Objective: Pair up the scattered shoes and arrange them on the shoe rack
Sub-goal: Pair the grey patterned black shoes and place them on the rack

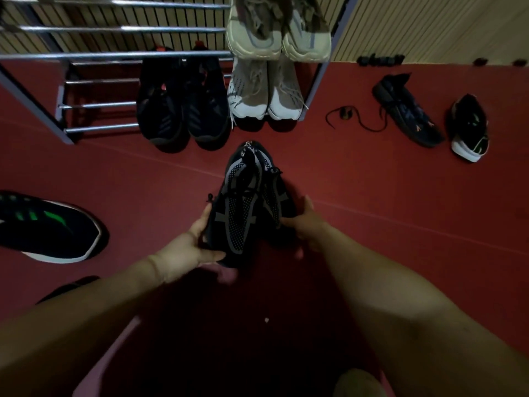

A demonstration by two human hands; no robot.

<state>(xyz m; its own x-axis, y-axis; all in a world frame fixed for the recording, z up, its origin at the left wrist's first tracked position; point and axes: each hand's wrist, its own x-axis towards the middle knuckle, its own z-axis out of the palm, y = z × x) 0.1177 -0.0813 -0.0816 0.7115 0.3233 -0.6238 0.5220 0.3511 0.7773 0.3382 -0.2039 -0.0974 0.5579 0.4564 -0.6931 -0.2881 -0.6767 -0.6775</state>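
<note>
Between my hands is a pair of black and grey mesh shoes [246, 202], pressed side by side and raised above the red floor, toes toward me. My left hand [191, 242] grips the left shoe's toe end. My right hand [303, 222] grips the right shoe from its outer side. Ahead stands the metal shoe rack [114, 55]. Its lowest shelf bears a black pair [183, 107] and a white pair [266, 93]. A beige pair [279, 32] sits on a higher shelf.
Loose on the floor at the right lie a black shoe with orange marks [406, 110] and a black-green shoe with a white sole [469, 127]. Its black-green match [48, 227] lies at the left. A black lace [343, 116] lies near the rack's right leg.
</note>
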